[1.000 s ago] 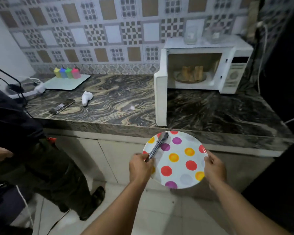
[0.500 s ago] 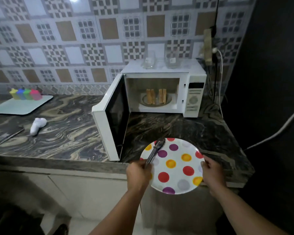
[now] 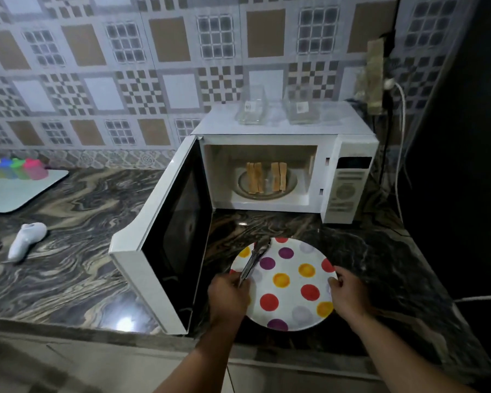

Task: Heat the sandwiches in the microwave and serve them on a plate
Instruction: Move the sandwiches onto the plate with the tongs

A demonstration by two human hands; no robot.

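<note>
Sandwiches: you have two sandwiches, each a pair of toast slices standing on edge, on the glass tray inside the microwave.
Microwave door: its door hangs wide open to the left of the microwave.
Done: whether they are hot, you cannot tell from here.
Left to do: lift both sandwiches out and put them on the plate.
Plate: one spotted plate, bare of food, low over the counter in front of the microwave.
Tongs: one pair of metal tongs lies across the plate's left side.
Left hand: your left hand curls around the plate's left rim and pins the tongs' handle.
Right hand: your right hand pinches the plate's right rim.
On top of the microwave: two clear glass dishes.
Far left of the microwave: one board with four coloured cups, and one small white gadget.
</note>
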